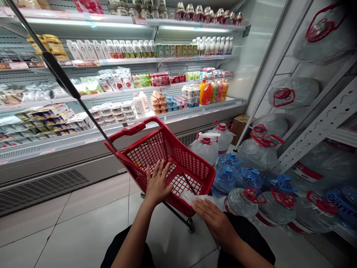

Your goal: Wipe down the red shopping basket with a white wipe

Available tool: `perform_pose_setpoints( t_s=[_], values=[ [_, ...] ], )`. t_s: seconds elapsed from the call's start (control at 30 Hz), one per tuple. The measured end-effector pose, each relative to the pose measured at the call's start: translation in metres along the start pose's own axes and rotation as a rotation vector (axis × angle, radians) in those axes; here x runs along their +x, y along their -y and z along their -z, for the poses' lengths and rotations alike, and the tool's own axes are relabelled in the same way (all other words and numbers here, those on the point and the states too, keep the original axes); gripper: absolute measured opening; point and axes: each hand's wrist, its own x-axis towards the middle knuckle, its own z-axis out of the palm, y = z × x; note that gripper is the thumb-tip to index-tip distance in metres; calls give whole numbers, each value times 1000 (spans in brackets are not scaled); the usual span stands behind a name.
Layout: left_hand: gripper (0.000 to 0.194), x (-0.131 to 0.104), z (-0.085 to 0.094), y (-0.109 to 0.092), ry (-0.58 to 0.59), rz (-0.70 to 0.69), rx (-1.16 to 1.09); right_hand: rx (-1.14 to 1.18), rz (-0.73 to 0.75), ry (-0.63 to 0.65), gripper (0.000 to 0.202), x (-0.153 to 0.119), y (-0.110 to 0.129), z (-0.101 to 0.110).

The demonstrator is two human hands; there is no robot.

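A red plastic shopping basket (192, 160) on wheels, with lattice walls and a long pull handle (60, 76), stands tilted in front of me. My left hand (158, 184) has its fingers spread over the basket's near side; whether the palm presses on the rim is hard to see. At the basket's near right corner, my right hand (213, 216) has its fingers together on a thin white cloth (192, 197), which drapes over the rim. My right thumb is hidden. A dark, thin strip (189, 183) shows inside the basket.
A refrigerated display (178, 115) with bottles, cartons and yogurt cups runs behind the basket. On the right, large water bottles (242, 201) stand close to the basket, beside a white metal rack (315, 123). A cardboard box (240, 126) sits behind them. The floor is tiled (89, 230).
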Motion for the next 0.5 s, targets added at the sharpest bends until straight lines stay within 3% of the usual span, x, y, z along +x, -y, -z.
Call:
perform_pose_setpoints(
  t_s=[0.07,0.13,0.23,0.3,0.4,0.5],
  values=[
    [87,-3,2,5,23,-17,-2,24,91,6,72,3,-17,2],
    [89,-6,4,9,37,-21,-12,24,129,-26,72,6,-52,8],
    [92,-9,6,12,40,-19,-31,-27,33,-114,74,11,-114,19],
    [92,-10,6,12,37,-22,-38,-45,-15,-95,74,15,-145,24],
    [92,-8,5,11,23,-26,-33,-33,-66,-117,73,18,-156,20],
    [93,-5,5,12,16,-27,-27,-5,-137,-177,68,14,-133,5]
  ],
)
